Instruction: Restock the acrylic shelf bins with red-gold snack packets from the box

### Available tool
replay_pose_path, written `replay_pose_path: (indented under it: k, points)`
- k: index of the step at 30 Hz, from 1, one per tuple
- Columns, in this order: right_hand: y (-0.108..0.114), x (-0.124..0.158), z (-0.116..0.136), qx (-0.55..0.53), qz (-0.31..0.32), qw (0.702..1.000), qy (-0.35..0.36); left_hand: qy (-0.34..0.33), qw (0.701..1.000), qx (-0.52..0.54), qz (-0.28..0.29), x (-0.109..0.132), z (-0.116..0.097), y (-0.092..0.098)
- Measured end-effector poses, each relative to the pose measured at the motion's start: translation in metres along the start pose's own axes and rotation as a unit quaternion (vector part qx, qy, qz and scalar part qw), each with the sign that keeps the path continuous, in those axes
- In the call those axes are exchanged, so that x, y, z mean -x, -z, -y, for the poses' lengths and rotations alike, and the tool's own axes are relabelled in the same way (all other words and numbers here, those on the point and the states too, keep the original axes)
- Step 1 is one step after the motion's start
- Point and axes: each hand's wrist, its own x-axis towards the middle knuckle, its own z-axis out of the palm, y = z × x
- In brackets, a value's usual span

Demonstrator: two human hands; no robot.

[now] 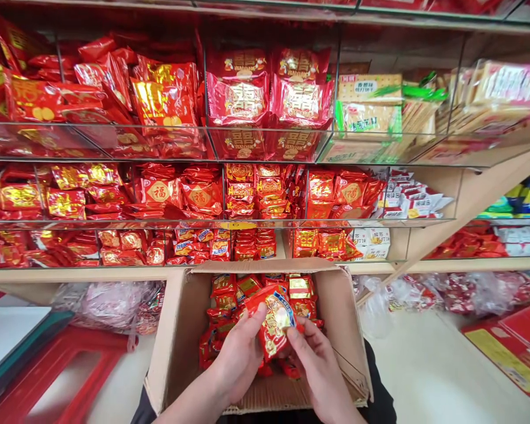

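Observation:
A red snack packet (272,321) with gold print and a blue band is held up between my two hands, above an open cardboard box (341,318). My left hand (242,347) grips its left side, thumb on the front. My right hand (315,359) pinches its lower right side between thumb and fingers. Inside the box lie many small red and gold packets (301,287), partly hidden under the held packet and my hands.
Ahead are shelves with clear dividers, filled with red packets (165,97), pink packets (242,97) and crackers (371,109). A red plastic stool (39,377) stands at left, a red carton (512,347) at right. Plastic bags (115,306) sit under the lowest shelf.

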Motion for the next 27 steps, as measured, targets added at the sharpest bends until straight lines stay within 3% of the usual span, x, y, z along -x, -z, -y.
replay_pose_path:
  k: [3,5,7,9,11,12,14,17,19,21,23,25,27]
  points:
    - [0.004,0.001,0.001,0.017,0.019,1.0,-0.014,0.025,0.998,-0.055,0.004,0.005,0.004,0.004]
    - [0.011,0.003,0.005,0.113,0.032,0.993,0.014,0.051,0.99,-0.131,0.031,0.006,0.002,0.011]
    - [0.02,0.002,0.011,0.241,0.031,0.967,0.081,0.04,0.962,-0.265,0.042,0.005,-0.001,0.018]
    - [0.026,-0.001,0.021,0.357,0.039,0.921,0.149,-0.011,0.894,-0.447,0.035,0.003,-0.006,0.021]
    - [0.029,-0.004,0.032,0.439,0.089,0.874,0.188,-0.073,0.796,-0.599,0.04,0.0,-0.011,0.019]
    - [0.029,-0.006,0.038,0.469,0.125,0.852,0.198,-0.096,0.753,-0.648,0.055,-0.001,-0.015,0.016]
    - [0.029,-0.01,0.053,0.512,0.171,0.811,0.226,-0.137,0.696,-0.697,0.102,-0.004,-0.027,0.009]
    - [0.03,-0.025,0.077,0.555,0.141,0.765,0.296,-0.246,0.624,-0.732,0.115,-0.018,-0.061,0.009]
    - [0.03,-0.044,0.092,0.578,0.085,0.739,0.336,-0.311,0.567,-0.762,0.044,-0.034,-0.088,0.02]
    - [0.027,-0.072,0.102,0.607,0.055,0.716,0.341,-0.286,0.525,-0.801,-0.028,-0.055,-0.11,0.038]
    - [0.02,-0.106,0.104,0.645,0.062,0.7,0.3,-0.185,0.497,-0.845,-0.071,-0.073,-0.121,0.056]
    - [0.01,-0.142,0.099,0.681,0.084,0.688,0.234,-0.113,0.469,-0.871,-0.092,-0.086,-0.122,0.072]
    - [0.002,-0.178,0.087,0.704,0.093,0.682,0.176,-0.102,0.451,-0.881,-0.099,-0.091,-0.117,0.08]
